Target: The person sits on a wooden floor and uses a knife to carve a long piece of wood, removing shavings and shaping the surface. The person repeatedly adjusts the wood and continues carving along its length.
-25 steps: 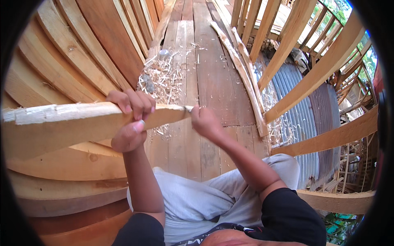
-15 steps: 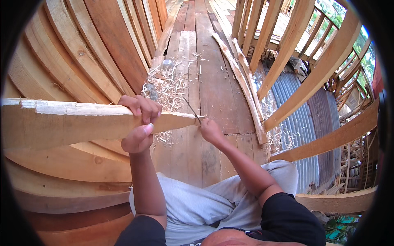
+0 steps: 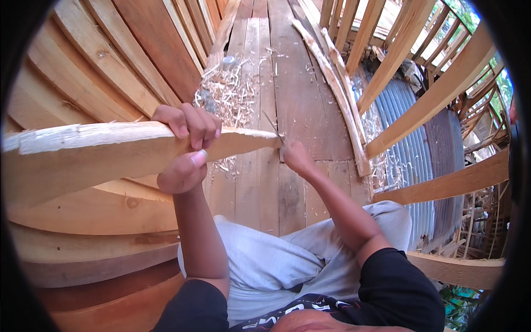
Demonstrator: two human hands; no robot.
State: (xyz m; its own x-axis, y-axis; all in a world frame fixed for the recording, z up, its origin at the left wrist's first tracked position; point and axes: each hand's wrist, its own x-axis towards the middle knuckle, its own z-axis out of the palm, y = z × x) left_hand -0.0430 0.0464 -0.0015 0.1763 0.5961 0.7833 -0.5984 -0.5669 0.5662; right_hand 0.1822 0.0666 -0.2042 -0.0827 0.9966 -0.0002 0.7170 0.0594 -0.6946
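Note:
A long pale plank (image 3: 99, 157) runs in from the left edge, its upper edge rough and freshly cut, narrowing to a point on the right. My left hand (image 3: 192, 126) is closed round it near the middle, fingers over the top and thumb on the near side. In my closed right hand (image 3: 298, 157) is a knife with a thin dark blade (image 3: 272, 125). The blade slants up and left against the plank's pointed end. My fingers hide its handle.
Wall boards (image 3: 88, 83) of curved wood rise on the left. Wood shavings (image 3: 235, 94) lie on the plank floor (image 3: 301, 116) beyond my hands. Two peeled poles (image 3: 332, 83) lie along the floor's right side, beside wooden posts (image 3: 395, 61) and corrugated metal sheets (image 3: 406, 144) below.
The whole view has shifted slightly. The knife blade stands a little steeper at the plank's pointed end. My left hand keeps its hold on the plank.

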